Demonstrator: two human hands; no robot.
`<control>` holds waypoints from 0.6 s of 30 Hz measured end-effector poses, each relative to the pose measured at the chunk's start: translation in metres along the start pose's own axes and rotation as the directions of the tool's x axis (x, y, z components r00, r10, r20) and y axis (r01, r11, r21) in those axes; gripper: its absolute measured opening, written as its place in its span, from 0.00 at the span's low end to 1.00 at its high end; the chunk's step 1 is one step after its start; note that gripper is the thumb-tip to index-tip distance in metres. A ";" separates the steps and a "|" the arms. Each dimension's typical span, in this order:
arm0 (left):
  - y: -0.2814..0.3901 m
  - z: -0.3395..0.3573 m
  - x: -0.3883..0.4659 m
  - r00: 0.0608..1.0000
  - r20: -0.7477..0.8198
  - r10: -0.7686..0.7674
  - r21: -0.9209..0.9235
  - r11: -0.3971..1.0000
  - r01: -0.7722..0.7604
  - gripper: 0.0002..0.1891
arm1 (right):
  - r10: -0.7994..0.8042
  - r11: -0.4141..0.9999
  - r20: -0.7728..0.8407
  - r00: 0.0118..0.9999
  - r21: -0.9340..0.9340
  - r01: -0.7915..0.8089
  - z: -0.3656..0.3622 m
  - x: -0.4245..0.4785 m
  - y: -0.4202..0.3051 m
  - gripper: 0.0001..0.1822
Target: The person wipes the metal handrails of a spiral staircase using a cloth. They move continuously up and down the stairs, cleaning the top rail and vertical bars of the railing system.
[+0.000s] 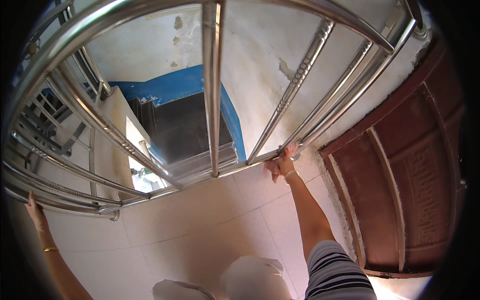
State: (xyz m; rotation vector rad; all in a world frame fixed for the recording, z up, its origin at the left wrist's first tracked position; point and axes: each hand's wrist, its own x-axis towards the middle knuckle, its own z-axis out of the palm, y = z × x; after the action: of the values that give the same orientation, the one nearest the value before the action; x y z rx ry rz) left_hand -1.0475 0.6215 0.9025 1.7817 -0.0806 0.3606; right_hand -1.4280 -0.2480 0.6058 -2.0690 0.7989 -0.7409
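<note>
At the far left, my left hand (35, 212) holds the end post (17, 193) of a stainless-steel stair railing; part of its grip is hidden. A gold-coloured bangle circles that wrist. My right hand (285, 162) reaches down to the bottom rail (232, 170), by the feet of the right-hand balusters. A crumpled brownish-pink cloth (272, 168) seems to be bunched in it, though motion blurs its outline. A pale bangle (290, 175) sits on the right wrist. Polished balusters (290, 90) with ringed patterns rise from the bottom rail to the curved handrail (112, 15).
Beyond the railing, dark stairs (183, 127) descend beside a white wall (255, 48) with a blue lower band (180, 80) and peeling paint. A dark red panelled door (397, 180) stands at right. Large pale tiles (168, 217) floor the landing under my knees (255, 277).
</note>
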 end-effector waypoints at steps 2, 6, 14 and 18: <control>-0.005 0.002 0.001 0.999 -0.029 0.033 -0.008 0.999 -0.033 0.18 | -0.002 0.980 0.199 0.980 0.197 -0.038 0.002 -0.030 -0.003 0.28; 0.021 0.051 -0.023 0.983 -0.078 0.165 -0.063 0.984 -0.170 0.15 | -0.084 0.987 0.175 0.981 -0.123 0.106 -0.003 -0.045 -0.054 0.27; 0.021 0.031 -0.022 0.993 -0.078 0.083 0.024 0.996 -0.082 0.22 | 0.284 0.954 0.137 0.949 -0.136 -0.265 0.062 -0.067 -0.119 0.31; 0.035 0.064 -0.033 0.987 -0.096 0.129 0.014 0.992 -0.128 0.19 | 0.249 0.955 0.391 0.886 0.050 -0.291 0.072 -0.098 -0.080 0.30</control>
State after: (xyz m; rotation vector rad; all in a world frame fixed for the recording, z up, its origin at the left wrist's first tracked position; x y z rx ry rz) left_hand -1.0749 0.5472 0.9131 1.7684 -0.1256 0.5400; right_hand -1.4154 -0.1030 0.6117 -1.8697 0.7823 -0.2090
